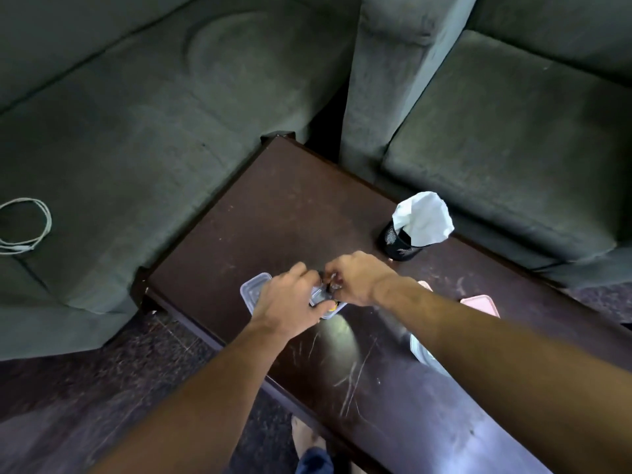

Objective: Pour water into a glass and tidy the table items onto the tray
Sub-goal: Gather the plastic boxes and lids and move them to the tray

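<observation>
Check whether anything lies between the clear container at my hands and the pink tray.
Only your right forearm crosses between the clear container and the pink tray, hiding part of that stretch; nothing else visible stands there.

Your open room lies over the far corner of the scratched dark-brown wooden table [290, 206]. A black mesh cup [396, 244] stuffed with white tissue [424, 215] blocks its right edge; a clear plastic box [252, 289] crowds the left edge.

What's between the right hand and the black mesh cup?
Head view: only bare tabletop lies between the right hand and the black mesh cup.
</observation>
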Demonstrator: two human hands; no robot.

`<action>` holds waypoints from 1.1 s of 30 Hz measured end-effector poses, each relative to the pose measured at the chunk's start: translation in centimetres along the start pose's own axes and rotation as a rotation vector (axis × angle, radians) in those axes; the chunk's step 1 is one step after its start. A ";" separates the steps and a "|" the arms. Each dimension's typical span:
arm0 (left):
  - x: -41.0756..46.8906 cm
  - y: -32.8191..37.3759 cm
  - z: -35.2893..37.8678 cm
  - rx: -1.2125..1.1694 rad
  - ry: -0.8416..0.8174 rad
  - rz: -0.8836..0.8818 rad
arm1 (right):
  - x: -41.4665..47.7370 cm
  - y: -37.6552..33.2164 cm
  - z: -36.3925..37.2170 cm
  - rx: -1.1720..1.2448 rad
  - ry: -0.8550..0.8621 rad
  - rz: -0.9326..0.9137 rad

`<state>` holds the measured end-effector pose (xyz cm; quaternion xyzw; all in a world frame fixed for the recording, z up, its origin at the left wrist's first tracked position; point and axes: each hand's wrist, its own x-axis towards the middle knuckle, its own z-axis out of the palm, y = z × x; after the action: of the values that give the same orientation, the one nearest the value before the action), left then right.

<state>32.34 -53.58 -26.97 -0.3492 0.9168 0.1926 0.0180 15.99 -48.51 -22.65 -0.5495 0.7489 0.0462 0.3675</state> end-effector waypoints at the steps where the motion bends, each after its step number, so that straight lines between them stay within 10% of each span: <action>1: -0.1 0.1 0.0 -0.005 0.015 -0.009 | -0.2 0.1 -0.1 -0.007 0.006 -0.004; 8: -0.8 2.2 0.7 0.004 -0.128 -0.107 | -3.3 5.1 -2.3 0.021 0.145 0.292; 17: -0.3 5.6 2.0 0.155 -0.092 -0.217 | -5.2 9.0 1.3 -0.043 -0.115 0.719; 33: 0.2 5.2 2.1 -0.091 -0.146 -0.383 | -4.1 4.3 0.5 -0.095 0.152 0.389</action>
<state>28.64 -49.40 -27.24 -0.5029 0.8203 0.2515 0.1048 13.05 -43.34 -21.92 -0.4130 0.8634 0.1100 0.2680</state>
